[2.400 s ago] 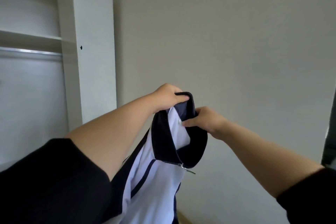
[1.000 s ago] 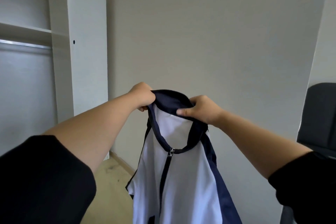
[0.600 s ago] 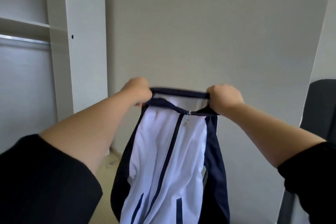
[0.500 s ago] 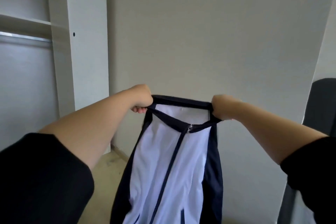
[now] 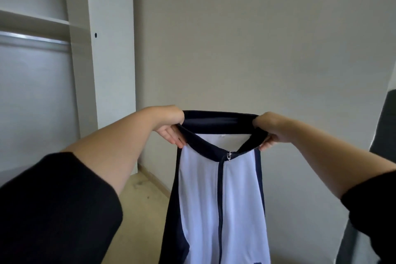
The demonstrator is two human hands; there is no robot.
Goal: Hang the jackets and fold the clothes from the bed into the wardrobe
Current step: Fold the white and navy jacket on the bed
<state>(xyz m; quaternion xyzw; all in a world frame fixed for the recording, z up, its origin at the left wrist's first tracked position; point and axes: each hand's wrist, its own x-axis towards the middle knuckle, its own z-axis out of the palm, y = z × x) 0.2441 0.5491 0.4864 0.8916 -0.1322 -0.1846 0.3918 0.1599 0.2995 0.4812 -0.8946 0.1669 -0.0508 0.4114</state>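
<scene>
You hold jacket (image 5: 220,199) up by collar (image 5: 218,122), stretched taut between hands so body hangs straight, zip closed, ready for hanger. Left hand (image 5: 169,123) and right hand (image 5: 270,128) each grip one collar end; right fingers partly hidden. Rail (image 5: 34,38) well left of left hand. Versus 2.4 s ago: hands now wide apart, collar flattened.

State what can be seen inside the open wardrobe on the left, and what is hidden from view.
Inside the wardrobe: a white shelf, a metal hanging rail below it, and a bare back panel. No hangers or clothes show. Its lower part is covered by the person's left sleeve; the rest runs out of frame.
</scene>
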